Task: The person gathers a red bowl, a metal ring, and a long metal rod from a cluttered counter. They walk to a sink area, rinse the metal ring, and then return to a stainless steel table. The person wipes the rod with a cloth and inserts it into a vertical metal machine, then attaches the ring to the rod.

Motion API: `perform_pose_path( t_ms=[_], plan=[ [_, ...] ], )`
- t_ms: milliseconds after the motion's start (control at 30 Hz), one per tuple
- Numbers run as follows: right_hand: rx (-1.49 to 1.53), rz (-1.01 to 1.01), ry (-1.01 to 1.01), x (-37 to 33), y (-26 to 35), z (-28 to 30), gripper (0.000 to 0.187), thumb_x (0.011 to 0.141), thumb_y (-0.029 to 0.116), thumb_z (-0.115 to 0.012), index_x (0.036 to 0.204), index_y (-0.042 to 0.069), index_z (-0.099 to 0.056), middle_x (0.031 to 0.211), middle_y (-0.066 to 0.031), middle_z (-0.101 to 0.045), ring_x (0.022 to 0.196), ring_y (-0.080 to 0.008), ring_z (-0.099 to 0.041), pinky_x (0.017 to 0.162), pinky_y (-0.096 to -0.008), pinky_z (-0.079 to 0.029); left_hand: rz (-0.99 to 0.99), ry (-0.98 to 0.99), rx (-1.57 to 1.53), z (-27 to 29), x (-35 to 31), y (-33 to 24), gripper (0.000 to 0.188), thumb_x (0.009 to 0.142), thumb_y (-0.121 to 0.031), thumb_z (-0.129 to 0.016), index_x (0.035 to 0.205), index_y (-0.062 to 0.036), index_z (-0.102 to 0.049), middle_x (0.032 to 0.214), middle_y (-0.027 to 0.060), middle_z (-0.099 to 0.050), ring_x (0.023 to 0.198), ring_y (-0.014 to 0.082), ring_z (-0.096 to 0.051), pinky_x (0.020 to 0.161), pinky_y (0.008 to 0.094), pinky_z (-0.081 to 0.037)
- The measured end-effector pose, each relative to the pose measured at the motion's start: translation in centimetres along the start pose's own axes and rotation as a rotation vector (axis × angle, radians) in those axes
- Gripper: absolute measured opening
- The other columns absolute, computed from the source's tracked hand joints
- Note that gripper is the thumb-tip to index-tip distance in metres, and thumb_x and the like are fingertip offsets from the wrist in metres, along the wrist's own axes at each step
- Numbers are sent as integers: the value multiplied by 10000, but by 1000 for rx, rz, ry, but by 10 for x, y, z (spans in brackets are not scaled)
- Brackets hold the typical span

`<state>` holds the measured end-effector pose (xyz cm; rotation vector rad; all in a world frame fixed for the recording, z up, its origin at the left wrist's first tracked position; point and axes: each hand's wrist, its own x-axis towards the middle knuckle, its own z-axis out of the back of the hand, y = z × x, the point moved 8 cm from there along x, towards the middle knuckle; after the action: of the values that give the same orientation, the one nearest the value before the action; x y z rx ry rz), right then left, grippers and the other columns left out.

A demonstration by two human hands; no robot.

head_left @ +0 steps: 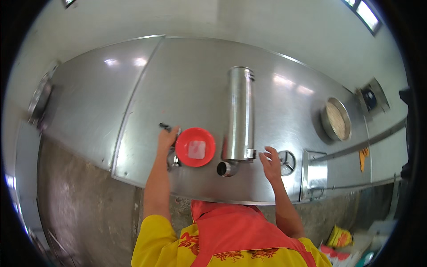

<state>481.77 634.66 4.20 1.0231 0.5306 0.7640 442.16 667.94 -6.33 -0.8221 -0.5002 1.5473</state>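
From here it looks unfinished: the left hand (167, 139) grips a black-handled piece (164, 126), the right hand (271, 165) is loosely open, and the spoked ring (287, 163) lies apart from the steel cylinder (240, 113).

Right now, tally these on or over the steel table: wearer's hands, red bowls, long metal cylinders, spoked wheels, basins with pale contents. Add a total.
Hands: 2 (left hand, right hand)
Red bowl: 1
Long metal cylinder: 1
Spoked wheel: 1
Basin with pale contents: 1
Total: 6
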Motion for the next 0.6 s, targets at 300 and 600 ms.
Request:
perform_pose_path(
  t_ms=[300, 600],
  plan=[
    [-110, 128, -55, 103, 71, 8, 457, 938, 266, -686, 1267, -27, -565, 1240, -180, -606, 1097, -287, -619, 782, -338, -547, -210, -113, 149, 12, -2, -35, 495, 879, -340, -695, 1091, 105, -642, 1128, 332, -630, 1072, 473, -612, 926, 497, -484],
    [-424, 314, -27, 306, 140, -51, 481, 925, 349, -662, 1250, 1, -596, 1271, -195, -611, 1124, -382, -604, 952, -447, -484, -198, 206, -138, 24, -132, -84, 314, 950, -242, -631, 967, 68, -676, 746, 165, -655, 666, 250, -612, 628, 404, -470]
  ],
)
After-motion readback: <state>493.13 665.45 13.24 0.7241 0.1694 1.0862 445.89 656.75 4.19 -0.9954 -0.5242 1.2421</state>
